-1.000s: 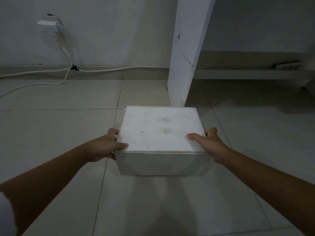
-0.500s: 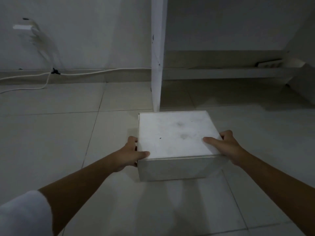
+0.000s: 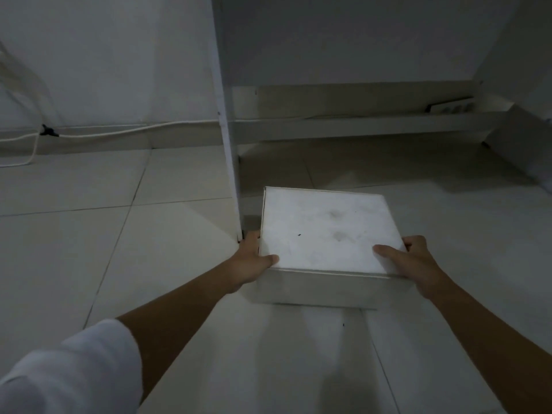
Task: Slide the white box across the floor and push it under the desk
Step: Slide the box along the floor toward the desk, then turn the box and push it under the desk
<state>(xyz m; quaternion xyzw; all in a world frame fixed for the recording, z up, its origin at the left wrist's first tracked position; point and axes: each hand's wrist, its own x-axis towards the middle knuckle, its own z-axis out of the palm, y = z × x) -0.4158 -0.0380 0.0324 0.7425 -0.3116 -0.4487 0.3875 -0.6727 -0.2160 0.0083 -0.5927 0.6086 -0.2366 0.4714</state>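
The white box (image 3: 325, 234) rests on the tiled floor, just right of the desk's white side panel (image 3: 227, 138), with its far edge at the mouth of the space under the desk. My left hand (image 3: 254, 261) grips the box's near left corner, thumb on the lid, close to the panel's foot. My right hand (image 3: 412, 261) holds the near right corner, thumb on the lid and fingers down the side.
Under the desk a low rail (image 3: 358, 125) runs along the back wall with a power strip (image 3: 451, 106) on it. A second side panel (image 3: 525, 138) closes the space on the right. White cables (image 3: 119, 132) lie along the skirting at left.
The box has slid to the right and forward, from in front of the side panel to beside it. Both hands kept their hold on its corners.
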